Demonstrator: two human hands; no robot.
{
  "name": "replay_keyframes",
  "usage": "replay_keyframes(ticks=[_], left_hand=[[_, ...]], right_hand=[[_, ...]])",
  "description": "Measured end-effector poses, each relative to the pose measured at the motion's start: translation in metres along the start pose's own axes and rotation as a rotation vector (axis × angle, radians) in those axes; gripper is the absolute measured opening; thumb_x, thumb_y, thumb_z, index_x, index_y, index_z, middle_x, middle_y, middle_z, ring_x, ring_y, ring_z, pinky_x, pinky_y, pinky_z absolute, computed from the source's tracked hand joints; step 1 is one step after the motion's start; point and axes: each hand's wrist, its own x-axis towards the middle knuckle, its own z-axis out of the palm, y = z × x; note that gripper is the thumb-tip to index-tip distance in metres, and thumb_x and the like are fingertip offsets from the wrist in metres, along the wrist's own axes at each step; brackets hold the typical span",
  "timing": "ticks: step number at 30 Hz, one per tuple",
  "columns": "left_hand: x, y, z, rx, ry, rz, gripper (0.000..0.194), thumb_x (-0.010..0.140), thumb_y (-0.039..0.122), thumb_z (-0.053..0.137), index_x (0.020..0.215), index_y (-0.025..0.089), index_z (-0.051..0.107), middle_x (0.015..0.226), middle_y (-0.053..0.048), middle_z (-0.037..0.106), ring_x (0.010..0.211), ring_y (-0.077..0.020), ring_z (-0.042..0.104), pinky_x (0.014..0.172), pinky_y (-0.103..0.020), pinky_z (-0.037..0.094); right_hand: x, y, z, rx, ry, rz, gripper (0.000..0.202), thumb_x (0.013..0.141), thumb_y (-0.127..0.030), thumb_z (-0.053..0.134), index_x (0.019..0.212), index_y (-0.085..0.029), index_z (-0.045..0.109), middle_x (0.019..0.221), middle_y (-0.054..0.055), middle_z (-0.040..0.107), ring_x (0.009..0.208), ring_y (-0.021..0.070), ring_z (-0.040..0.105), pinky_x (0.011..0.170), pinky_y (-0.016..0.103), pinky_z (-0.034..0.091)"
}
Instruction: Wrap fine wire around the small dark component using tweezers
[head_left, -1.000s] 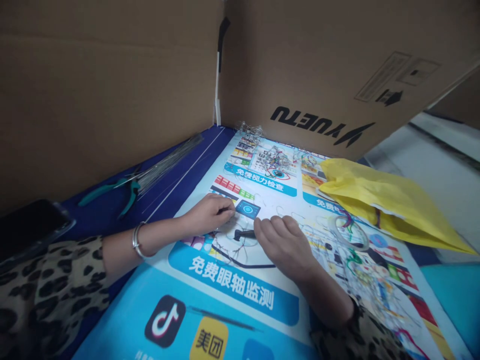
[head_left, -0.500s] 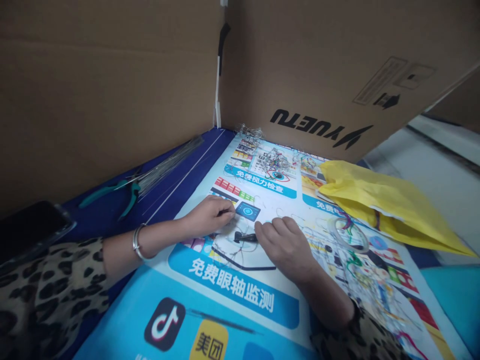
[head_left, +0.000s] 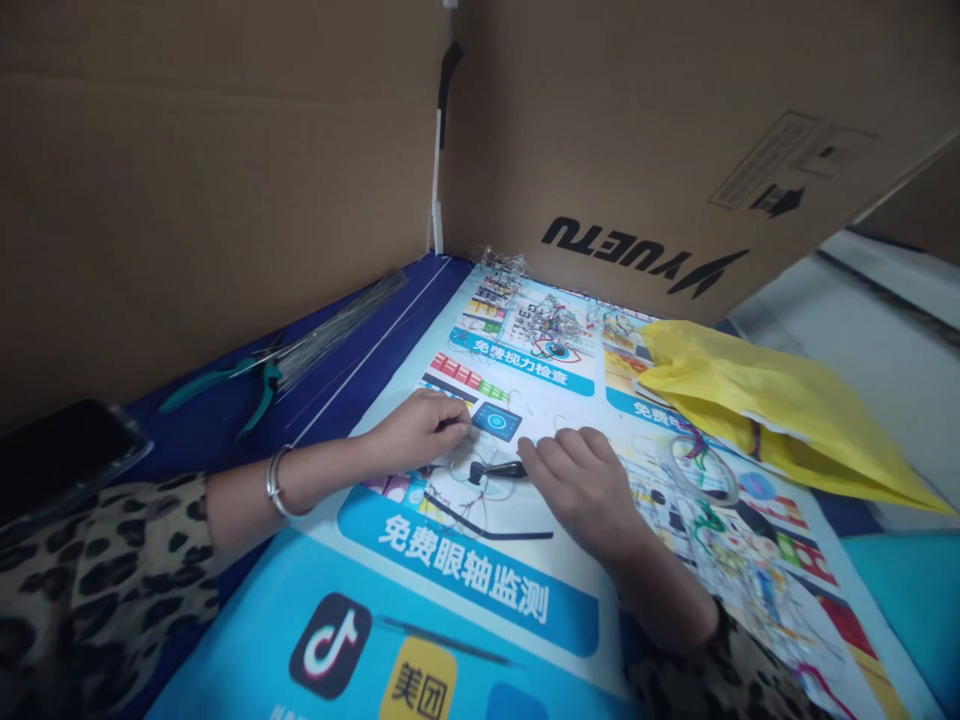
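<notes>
My left hand [head_left: 420,432] is closed in a pinch above the printed sheet [head_left: 480,640], its fingertips pointing right. Across a small gap, my right hand [head_left: 577,490] is curled, with thumb and forefinger pressed together. Whatever is in either pinch is too thin or too hidden to make out. Between and just below the hands is a dark tapered shape [head_left: 501,470]; I cannot tell whether it is printed or an object. Fine loose wires [head_left: 469,505] lie tangled under the hands.
Teal-handled pliers [head_left: 259,400] lie at the left beside a bundle of straight thin wires [head_left: 337,325] and a phone [head_left: 71,460]. A yellow pouch [head_left: 780,400], a clear ring [head_left: 705,475] and coloured wire tangles [head_left: 757,590] are right. Cardboard walls [head_left: 225,180] stand behind.
My right hand has shifted slightly to the right, widening the gap between the hands and showing more of the dark shape. My left hand stays nearly in place.
</notes>
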Motion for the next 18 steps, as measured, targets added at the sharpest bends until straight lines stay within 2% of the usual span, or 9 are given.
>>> replay_keyframes(ticks=[6,11,18], left_hand=[[0.001,0.001,0.0,-0.009,0.002,-0.002,0.016,0.077,0.009,0.044,0.065,0.015,0.054,0.061,0.004,0.054,0.059,-0.0086,0.048,0.062,-0.021,0.035],[0.0,-0.001,0.001,-0.009,0.001,0.0,0.017,0.077,0.009,0.044,0.065,0.015,0.054,0.061,0.004,0.054,0.058,-0.0082,0.048,0.062,-0.02,0.035],[0.001,-0.001,0.001,0.003,0.005,0.005,0.015,0.076,0.009,0.045,0.065,0.015,0.054,0.061,0.004,0.055,0.06,-0.0087,0.049,0.064,-0.021,0.035]], right_hand=[[0.003,-0.007,-0.006,-0.089,-0.012,-0.089,0.019,0.085,-0.013,0.042,0.093,-0.013,0.059,0.077,0.006,0.055,0.074,0.0177,0.042,0.074,0.036,0.03],[0.004,-0.015,-0.004,-0.086,-0.034,-0.063,0.018,0.085,-0.013,0.042,0.09,-0.014,0.059,0.075,0.006,0.054,0.074,0.0181,0.042,0.074,0.037,0.03],[0.005,-0.013,-0.003,-0.022,-0.023,-0.05,0.019,0.085,-0.011,0.041,0.083,-0.015,0.06,0.07,0.004,0.053,0.069,0.0169,0.04,0.068,0.036,0.028]])
